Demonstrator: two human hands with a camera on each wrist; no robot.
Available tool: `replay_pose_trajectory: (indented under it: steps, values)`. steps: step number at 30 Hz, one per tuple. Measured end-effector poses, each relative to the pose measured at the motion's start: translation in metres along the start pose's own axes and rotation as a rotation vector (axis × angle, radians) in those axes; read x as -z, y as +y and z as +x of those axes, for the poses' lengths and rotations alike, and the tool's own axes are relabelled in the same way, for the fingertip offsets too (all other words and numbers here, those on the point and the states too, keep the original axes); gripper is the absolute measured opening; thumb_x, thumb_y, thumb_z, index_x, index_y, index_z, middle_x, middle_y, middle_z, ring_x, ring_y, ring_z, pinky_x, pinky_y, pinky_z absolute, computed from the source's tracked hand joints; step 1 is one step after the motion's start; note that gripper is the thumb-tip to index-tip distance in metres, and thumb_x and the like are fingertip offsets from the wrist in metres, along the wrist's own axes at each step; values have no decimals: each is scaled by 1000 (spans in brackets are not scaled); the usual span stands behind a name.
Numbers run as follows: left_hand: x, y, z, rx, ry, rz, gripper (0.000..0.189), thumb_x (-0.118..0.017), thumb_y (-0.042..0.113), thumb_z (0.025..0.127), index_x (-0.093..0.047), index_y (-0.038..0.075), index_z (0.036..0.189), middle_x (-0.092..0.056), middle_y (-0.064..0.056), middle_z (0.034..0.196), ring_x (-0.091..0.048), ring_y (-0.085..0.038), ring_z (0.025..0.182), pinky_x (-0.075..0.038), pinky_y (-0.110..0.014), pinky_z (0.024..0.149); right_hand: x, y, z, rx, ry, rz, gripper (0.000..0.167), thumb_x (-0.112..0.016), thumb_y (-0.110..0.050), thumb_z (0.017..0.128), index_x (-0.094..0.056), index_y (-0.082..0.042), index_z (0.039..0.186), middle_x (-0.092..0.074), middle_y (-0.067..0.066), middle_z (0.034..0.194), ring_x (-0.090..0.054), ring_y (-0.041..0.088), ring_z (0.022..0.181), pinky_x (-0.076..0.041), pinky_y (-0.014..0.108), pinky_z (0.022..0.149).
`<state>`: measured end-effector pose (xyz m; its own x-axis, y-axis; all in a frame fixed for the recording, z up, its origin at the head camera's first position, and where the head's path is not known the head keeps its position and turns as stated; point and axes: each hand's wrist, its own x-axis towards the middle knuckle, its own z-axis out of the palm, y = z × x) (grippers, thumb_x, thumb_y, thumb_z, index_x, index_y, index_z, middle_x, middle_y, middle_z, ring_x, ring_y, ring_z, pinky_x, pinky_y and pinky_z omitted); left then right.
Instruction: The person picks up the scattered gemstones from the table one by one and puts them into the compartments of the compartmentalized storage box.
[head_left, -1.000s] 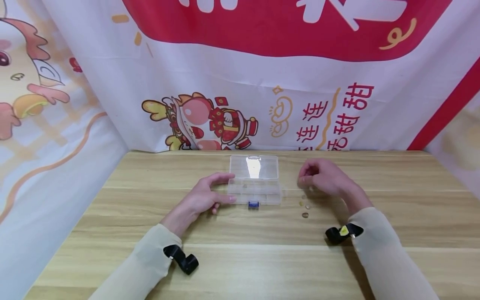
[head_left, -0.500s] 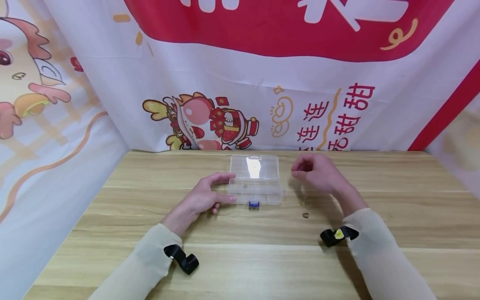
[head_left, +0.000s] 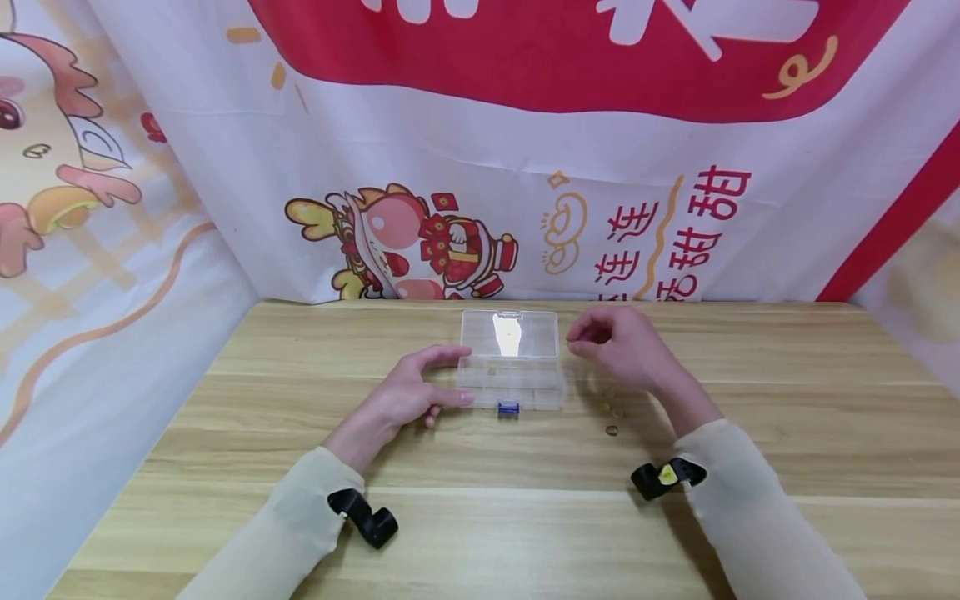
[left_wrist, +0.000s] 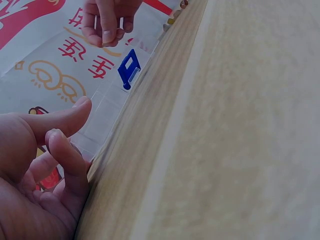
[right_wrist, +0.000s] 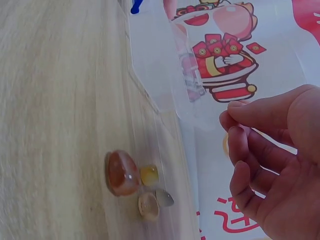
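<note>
A clear plastic compartment box lies on the table, its transparent lid folded back and a blue latch at its front. My left hand grips the box's left end between thumb and index finger. Just right of the lid, my right hand is raised with thumb and index fingertips pinched on a small stone, which the fingertips hide. Below it several small polished stones rest on the table: an orange-brown stone, a yellow stone, a grey stone and a pale stone.
The wood-grain table stretches in front of the box. A printed white and red cloth hangs at the table's back edge, close behind the lid. Another printed cloth stands along the left side.
My right hand has lifted from beside the stones and moved left toward the box's lid, fingertips pinched throughout. My left hand and the box have stayed in place.
</note>
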<state>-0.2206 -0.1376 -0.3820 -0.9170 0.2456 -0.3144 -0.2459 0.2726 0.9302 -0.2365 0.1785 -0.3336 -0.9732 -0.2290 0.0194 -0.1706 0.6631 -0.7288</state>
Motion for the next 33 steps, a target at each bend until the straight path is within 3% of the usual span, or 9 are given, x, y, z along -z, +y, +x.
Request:
replay_pose_trajectory:
  steps: [33]
  values:
    - [1, 0, 0, -1, -8, 3, 70, -88, 10, 85, -61, 30, 146, -49, -7, 157, -47, -13, 53, -45, -21, 47, -28, -20, 1, -48, 11, 58, 9, -77, -9, 97, -79, -16, 102, -74, 4, 104, -63, 25, 95, -55, 35, 80]
